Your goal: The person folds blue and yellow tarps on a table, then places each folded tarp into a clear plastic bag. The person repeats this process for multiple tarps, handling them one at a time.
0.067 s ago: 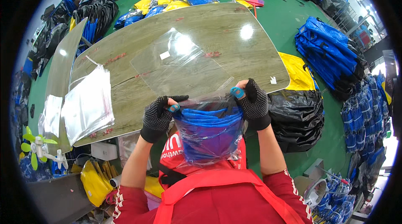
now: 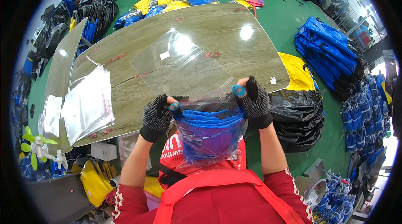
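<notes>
Slightly outward moves the right hand [image 2: 256,103]; it and the left hand [image 2: 157,117] pinch the clear plastic bag [image 2: 209,148] at its upper corners, apparently keeping it upright before the red apron [image 2: 172,150], folded blue fabric [image 2: 212,118] inside.

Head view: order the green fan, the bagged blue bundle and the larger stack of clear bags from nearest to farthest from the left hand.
1. Bagged blue bundle: gripped by the left hand, on its right.
2. Larger stack of clear bags: leftward, on the table.
3. Green fan: farther left.
</notes>
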